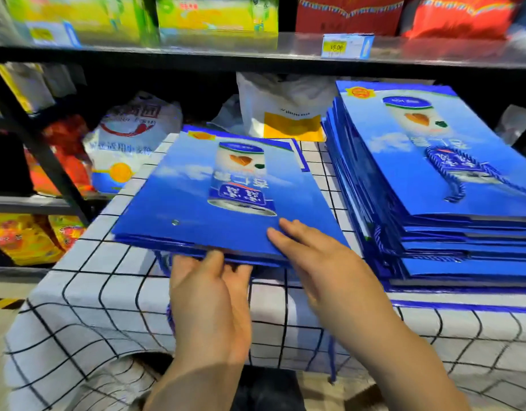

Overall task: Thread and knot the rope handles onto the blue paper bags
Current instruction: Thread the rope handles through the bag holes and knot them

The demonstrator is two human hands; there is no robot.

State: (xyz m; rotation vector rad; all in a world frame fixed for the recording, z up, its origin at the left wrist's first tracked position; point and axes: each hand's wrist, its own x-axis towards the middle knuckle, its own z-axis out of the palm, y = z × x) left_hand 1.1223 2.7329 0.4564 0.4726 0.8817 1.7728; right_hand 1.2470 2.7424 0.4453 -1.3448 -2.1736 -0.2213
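Left hand (208, 295) has its digits curled at the near edge of the top flat blue paper bag printed with a white can (226, 188), and seems to pinch that edge, though blur makes the grip hard to read. The right hand (315, 262) lies on the same bag near its near right corner, fingers straight and together, holding nothing. This bag tops a small pile on the counter covered in a white cloth with black grid lines (92, 292), just left of a taller stack of matching blue bags (433, 232). A twisted blue rope handle (451, 170) lies on the stack's top bag, so I judge those finished. On the bag in hand, a small punched hole (175, 222) shows bare with no rope through it, so threading and knotting are not yet done there. Thin blue cords (332, 360) hang below the counter edge; I cannot tell which bag they belong to. Behind stands a dark metal shelf (166, 57) of packaged goods.
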